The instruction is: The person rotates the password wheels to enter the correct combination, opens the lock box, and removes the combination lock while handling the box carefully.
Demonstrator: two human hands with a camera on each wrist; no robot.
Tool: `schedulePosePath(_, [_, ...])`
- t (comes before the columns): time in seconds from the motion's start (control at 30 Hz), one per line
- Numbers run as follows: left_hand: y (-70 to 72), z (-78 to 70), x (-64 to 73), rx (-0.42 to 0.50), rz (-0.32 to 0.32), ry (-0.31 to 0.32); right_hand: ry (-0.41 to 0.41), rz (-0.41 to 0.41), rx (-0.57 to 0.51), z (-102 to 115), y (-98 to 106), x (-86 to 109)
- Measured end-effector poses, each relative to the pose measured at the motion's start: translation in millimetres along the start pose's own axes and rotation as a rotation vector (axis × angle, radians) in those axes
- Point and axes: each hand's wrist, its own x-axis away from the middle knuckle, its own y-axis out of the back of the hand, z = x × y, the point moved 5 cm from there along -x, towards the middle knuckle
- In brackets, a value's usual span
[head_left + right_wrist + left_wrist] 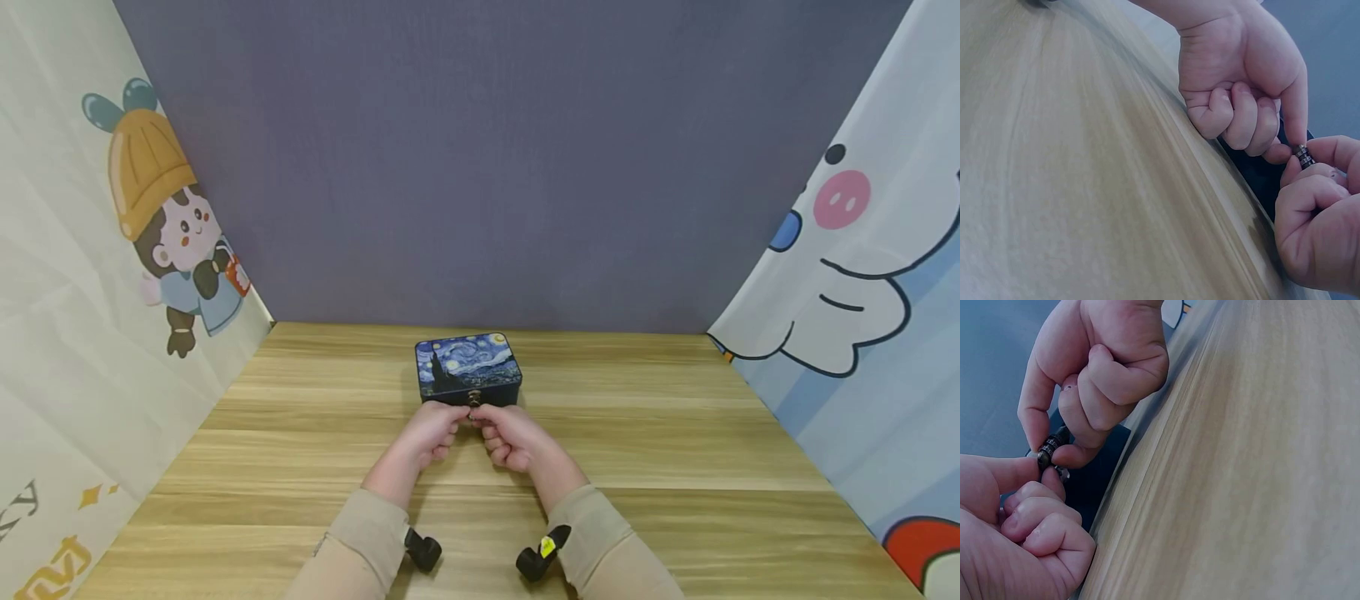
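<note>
A small tin box (468, 360) with a blue swirling night-sky picture on its lid sits on the wooden table, its lid down. At the middle of its front is a metal clasp (474, 397). A small dark combination padlock (1051, 449) with ringed dials is by the clasp. Thumb and forefinger of my left hand (432, 431) pinch one end of the padlock. From the other side, my right hand (513, 435) pinches its opposite end. The remaining fingers of both hands are curled into the palms. Fingertips partly cover the padlock, and its digits are too small to read.
The wooden table (637, 417) runs back to a grey-purple panel (487, 167). Printed cloths stand at either side, a cartoon child (183, 242) on the left one and a white cartoon animal (862, 250) on the right one. Black wrist cameras (423, 550) sit at the sleeves.
</note>
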Motion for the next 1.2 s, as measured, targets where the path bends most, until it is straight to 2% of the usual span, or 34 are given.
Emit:
schedulePosePath(0.43, [-0.4, -1.1, 2.1, -0.001, -0.003, 0.003, -0.003, -0.003, 0.025, 0.4, 1.2, 0.4])
schedulePosePath(1.2, [0.1, -1.7, 3.2, 0.012, -0.005, 0.015, -0.029, -0.017, -0.014, 5.2, 13.0, 4.2])
